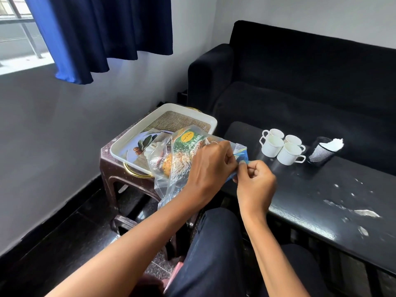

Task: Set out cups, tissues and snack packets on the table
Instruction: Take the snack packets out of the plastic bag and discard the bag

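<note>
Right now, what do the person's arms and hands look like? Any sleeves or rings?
Both forearms are bare, no sleeves showing. The left hand wears a thin ring on one finger. The right hand shows no ring or watch. Dark trousers cover the legs.

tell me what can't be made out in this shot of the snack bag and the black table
Head view only:
- Clear plastic bag of snack packets: packet count unclear; crinkled plastic and the left hand cover them.
- Blue bag closure: mostly hidden by the fingers of the right hand.
- Four white cups: insides not visible.
- Glossy black table: its right end is cut off by the frame edge.
</note>
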{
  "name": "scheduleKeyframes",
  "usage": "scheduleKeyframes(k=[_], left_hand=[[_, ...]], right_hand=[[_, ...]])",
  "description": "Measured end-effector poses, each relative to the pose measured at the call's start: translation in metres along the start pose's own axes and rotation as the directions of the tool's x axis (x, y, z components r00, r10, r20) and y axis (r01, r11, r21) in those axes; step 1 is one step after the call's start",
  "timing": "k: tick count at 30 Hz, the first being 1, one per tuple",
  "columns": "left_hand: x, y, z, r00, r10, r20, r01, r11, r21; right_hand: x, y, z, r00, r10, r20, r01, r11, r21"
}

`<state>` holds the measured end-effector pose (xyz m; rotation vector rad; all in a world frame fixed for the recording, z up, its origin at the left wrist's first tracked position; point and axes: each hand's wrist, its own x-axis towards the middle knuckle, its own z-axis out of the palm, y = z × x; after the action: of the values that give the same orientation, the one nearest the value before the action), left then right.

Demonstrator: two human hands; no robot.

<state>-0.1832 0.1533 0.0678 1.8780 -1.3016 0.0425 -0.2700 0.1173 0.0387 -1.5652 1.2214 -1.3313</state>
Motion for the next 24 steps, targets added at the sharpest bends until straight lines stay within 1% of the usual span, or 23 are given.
scheduleKeyframes(k=[5,9,10,13,14,16,19,20,22,24], left_hand=[[-0.001,0.001,0.000,1.000,-0.028,0.015,0.027,0.999,0.028],[0.001,0.005,-0.001,0.996,-0.052,-0.069,0.055,0.997,0.047],[0.001,0.006,-0.001,0.997,-0.039,-0.062,0.042,0.998,0.049],[0.000,0.001,-0.002,1.000,-0.007,-0.025,0.008,0.999,0.041],[0.001,-0.002,-0.002,1.000,-0.003,-0.027,0.003,1.000,0.026],[0.003,-0.006,-0.003,0.999,-0.024,-0.048,0.022,0.999,-0.038],[0.003,-0.008,-0.002,0.993,-0.112,-0.043,0.102,0.978,-0.183],[0.003,-0.008,-0.002,0.991,-0.132,-0.033,0.122,0.969,-0.216],[0.003,-0.010,-0.005,0.988,-0.152,-0.001,0.147,0.957,-0.250],[-0.001,-0.014,-0.010,0.986,-0.158,0.055,0.167,0.962,-0.218]], right_hand=[[-0.001,-0.001,0.000,0.997,-0.065,-0.036,0.062,0.994,-0.089],[-0.006,0.005,0.000,0.992,-0.110,-0.061,0.099,0.981,-0.169],[-0.008,0.007,0.000,0.994,-0.090,-0.058,0.081,0.987,-0.138],[-0.009,0.009,-0.003,0.999,0.011,-0.042,-0.009,0.998,0.063],[-0.008,0.008,-0.005,0.999,0.041,-0.020,-0.039,0.992,0.118],[-0.007,0.006,-0.006,0.991,0.115,0.069,-0.127,0.970,0.205],[-0.010,0.002,-0.003,0.940,0.222,0.257,-0.286,0.926,0.246],[-0.012,0.001,-0.002,0.921,0.248,0.300,-0.327,0.912,0.250],[-0.014,0.000,0.000,0.904,0.282,0.321,-0.372,0.888,0.271],[-0.013,-0.002,0.000,0.909,0.290,0.298,-0.379,0.873,0.307]])
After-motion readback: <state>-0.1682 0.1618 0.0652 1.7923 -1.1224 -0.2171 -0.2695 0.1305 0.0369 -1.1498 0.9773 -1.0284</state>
